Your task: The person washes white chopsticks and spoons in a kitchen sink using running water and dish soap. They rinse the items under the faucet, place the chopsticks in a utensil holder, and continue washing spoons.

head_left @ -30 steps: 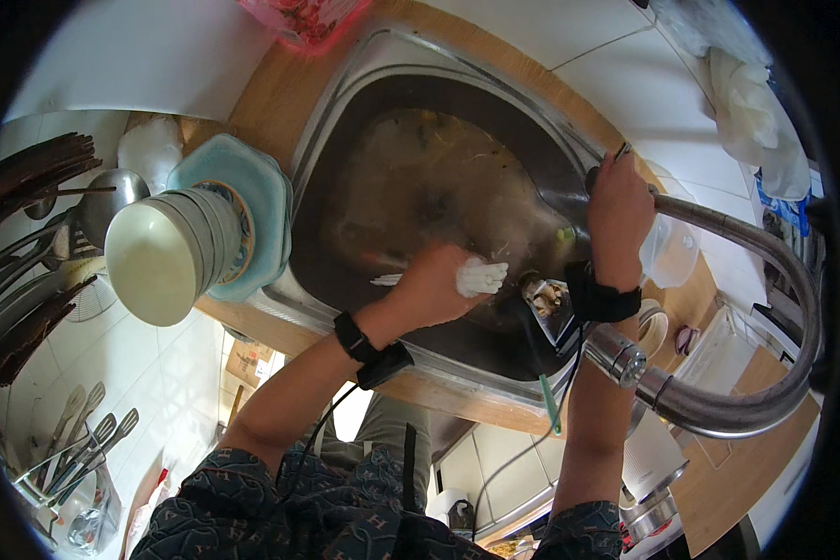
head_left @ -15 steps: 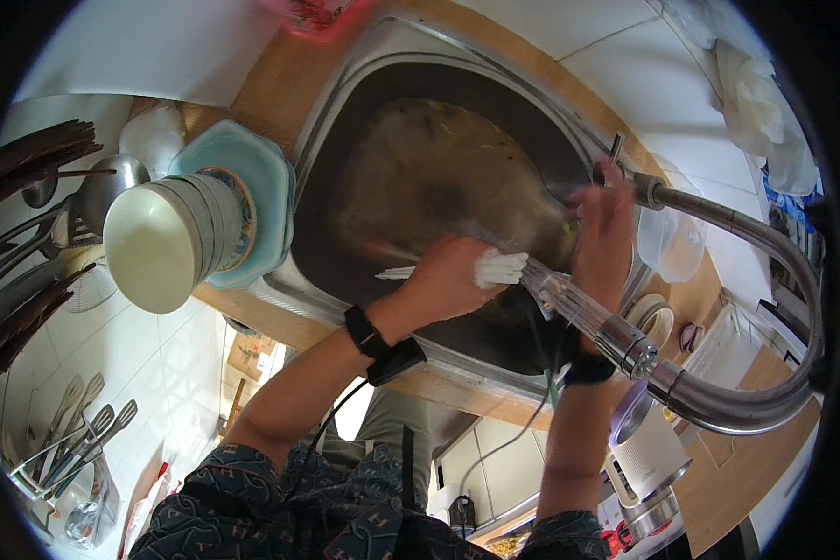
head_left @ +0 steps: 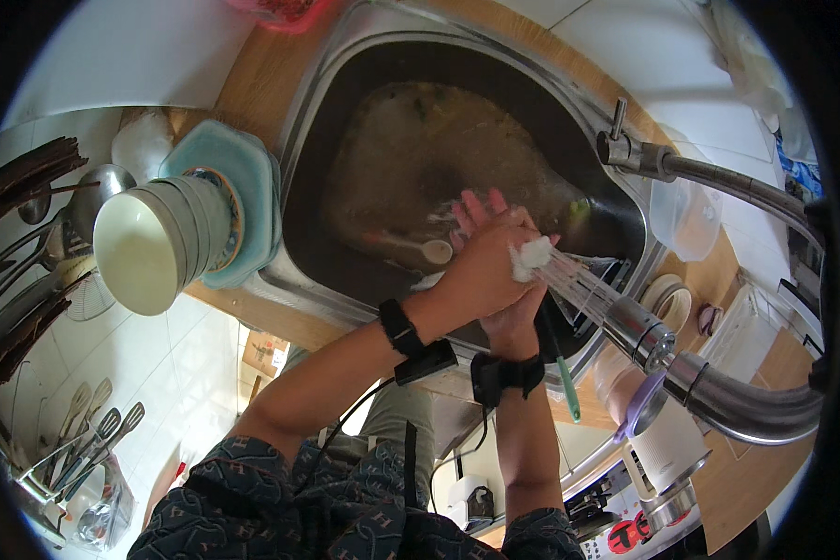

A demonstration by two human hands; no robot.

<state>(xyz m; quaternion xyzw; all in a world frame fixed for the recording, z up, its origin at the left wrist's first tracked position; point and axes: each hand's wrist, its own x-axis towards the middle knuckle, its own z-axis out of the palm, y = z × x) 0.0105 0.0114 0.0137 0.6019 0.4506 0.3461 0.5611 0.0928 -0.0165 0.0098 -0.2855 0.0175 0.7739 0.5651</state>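
Over the near right part of the sink [head_left: 303, 187], my left hand [head_left: 485, 266] is curled round a bundle of slim white utensils. Only their wet white ends [head_left: 534, 257] and a bit on the other side show, so their exact kind is hidden. Water from the faucet spout [head_left: 639, 331] runs onto those ends. Partly behind the left hand, my right hand [head_left: 481, 213] has its fingers stretched out and spread, with its palm hidden. A white spoon-like piece [head_left: 436, 251] lies in the murky water close by.
Left of the sink, stacked pale bowls [head_left: 149, 247] lie tipped beside light-blue dishes [head_left: 252, 154]. The faucet lever [head_left: 618, 117] and its curved pipe stand at the right. A green handle [head_left: 567, 390] sticks out over the front edge. A clear plastic tub [head_left: 686, 219] sits behind the faucet.
My right hand has left the faucet lever and come down under the left hand, fingers spread. Water now streams from the spout. The left hand has shifted slightly right with the white utensils.
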